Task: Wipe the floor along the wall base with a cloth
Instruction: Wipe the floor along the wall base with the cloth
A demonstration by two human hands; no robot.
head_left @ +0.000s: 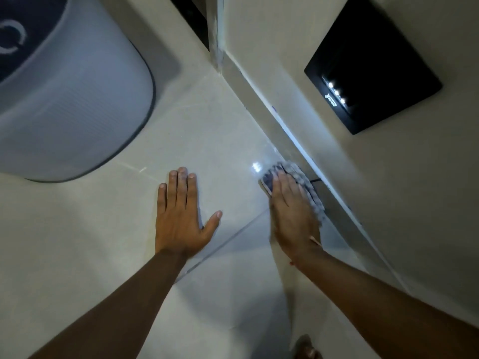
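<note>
My right hand (294, 216) lies flat on a blue-and-white patterned cloth (309, 186) and presses it onto the pale tiled floor (223, 141), right against the wall base (290, 130). The cloth shows past the fingertips and along the hand's right side; the rest is hidden under the palm. My left hand (181, 213) rests flat on the floor to the left, fingers spread, holding nothing. The skirting runs diagonally from the upper middle down to the right.
A grey mat with a dark edge (77, 104) covers the floor at the upper left. A black wall plate with small lights (373, 73) sits on the wall at the upper right. A door frame corner (216, 35) stands at the top. A foot (307, 348) shows at the bottom.
</note>
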